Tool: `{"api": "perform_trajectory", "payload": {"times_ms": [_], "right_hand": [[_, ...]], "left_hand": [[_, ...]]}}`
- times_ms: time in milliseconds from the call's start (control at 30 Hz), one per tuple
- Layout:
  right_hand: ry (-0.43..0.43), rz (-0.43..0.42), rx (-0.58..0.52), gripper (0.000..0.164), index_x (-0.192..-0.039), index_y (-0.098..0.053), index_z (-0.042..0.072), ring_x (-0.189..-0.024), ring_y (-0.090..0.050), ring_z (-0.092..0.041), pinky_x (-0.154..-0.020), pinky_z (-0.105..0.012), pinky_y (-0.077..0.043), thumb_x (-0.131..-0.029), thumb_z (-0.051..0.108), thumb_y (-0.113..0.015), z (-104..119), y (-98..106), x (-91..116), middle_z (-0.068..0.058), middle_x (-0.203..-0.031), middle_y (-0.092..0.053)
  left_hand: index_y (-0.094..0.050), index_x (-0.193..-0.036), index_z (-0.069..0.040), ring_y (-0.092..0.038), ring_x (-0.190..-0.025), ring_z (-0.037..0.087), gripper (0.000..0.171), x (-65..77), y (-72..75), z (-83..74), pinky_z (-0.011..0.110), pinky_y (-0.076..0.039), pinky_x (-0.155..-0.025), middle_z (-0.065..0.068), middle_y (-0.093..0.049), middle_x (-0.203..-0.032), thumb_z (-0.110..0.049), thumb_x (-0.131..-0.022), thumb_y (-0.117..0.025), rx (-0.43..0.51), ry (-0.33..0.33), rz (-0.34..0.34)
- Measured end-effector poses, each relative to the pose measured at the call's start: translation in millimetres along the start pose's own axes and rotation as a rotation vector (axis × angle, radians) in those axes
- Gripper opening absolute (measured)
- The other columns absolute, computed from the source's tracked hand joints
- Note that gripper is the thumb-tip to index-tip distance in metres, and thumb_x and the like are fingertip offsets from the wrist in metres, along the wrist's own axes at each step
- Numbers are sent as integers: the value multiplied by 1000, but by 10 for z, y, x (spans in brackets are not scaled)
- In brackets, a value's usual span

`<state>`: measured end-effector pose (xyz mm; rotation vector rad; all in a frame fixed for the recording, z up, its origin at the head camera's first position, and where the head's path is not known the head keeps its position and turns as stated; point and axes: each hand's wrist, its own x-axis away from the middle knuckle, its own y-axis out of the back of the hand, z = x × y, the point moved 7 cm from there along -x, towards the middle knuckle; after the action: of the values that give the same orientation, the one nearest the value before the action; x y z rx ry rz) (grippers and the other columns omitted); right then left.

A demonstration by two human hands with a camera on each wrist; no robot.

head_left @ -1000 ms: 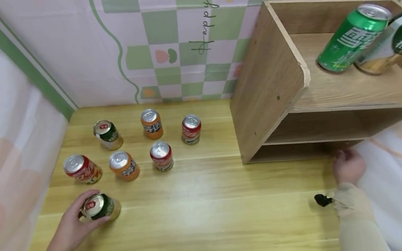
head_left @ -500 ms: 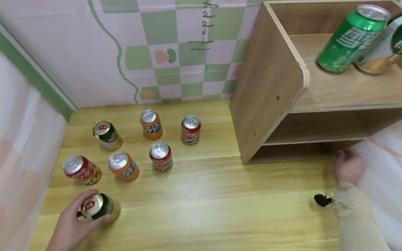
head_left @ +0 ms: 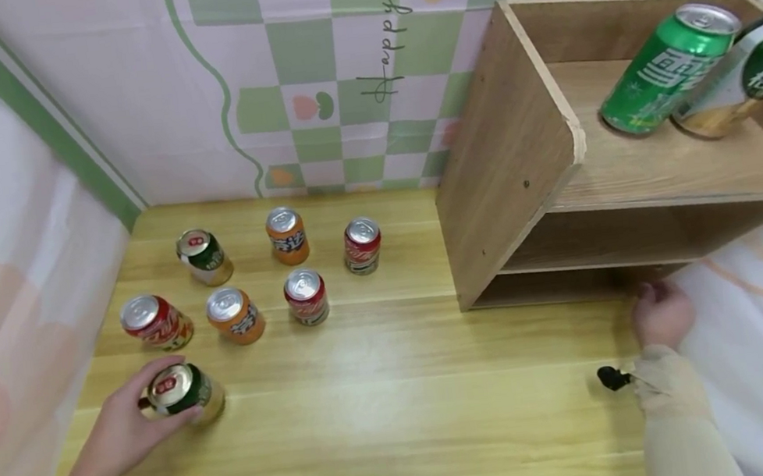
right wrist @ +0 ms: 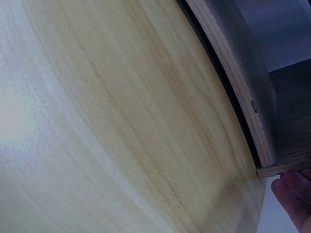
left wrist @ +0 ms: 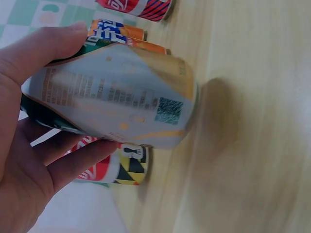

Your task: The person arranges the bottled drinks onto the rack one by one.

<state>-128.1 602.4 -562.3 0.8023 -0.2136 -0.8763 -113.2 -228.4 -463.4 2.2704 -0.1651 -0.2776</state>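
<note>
At the left end of the pale wood-grain surface (head_left: 408, 408), the person's left hand (head_left: 124, 432) has a small white, dark-green and gold metal can (head_left: 196, 391). Thumb along one side, bent fingers along the other, opened no wider than the can; hold sits high, near the lid. From the wrist view, base seems just off the surface, shadow falling apart from it. Exact lean: cannot tell.

Ahead of that hand, near: a small red metal can (head_left: 163, 323). Farther to its right, a small orange metal can (head_left: 237, 317).

Right hand (head_left: 665, 319), well apart, at the lower front corner of an open-fronted brown wooden shelf (head_left: 498, 177). Fingers bent and close together there; pinching the wood or only resting against it, cannot tell. Above and beyond it, on the top board, a tall bright-green metal can (head_left: 667, 80).

The step looks to be handling one can with the left hand. Done well, I'd judge: even pressure from both sides, no squeezing of the thin wall; base level; travel kept clear of the red neighbour; contact with the surface gentle, fingers opening only once the base sits flat.
</note>
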Motion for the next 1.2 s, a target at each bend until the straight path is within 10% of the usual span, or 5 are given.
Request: {"api": "perform_trajectory", "payload": {"times_ms": [800,1200], "right_hand": [[19,-8,2,39,-129,-63,-9,-117,-57,-48,-105,-57,-42,-104,14,-42,32,-5,-21,-32,-126,-63],[45,-51,-9,38,-124,-64,-11,-110,-57,-45,-102,-56,-44,-104,17,-47,63,0,19,-34,-120,-64]], "left_hand": [[-60,-137,-7,-55,-98,-10,81,-215,379,-420,8,-47,-80,27,-63,-126,-9,-65,-97,75,-80,46],[-57,-142,-9,-56,-96,-8,79,-600,696,-779,8,-49,-74,19,-62,-129,-4,-71,-92,103,-104,10]]}}
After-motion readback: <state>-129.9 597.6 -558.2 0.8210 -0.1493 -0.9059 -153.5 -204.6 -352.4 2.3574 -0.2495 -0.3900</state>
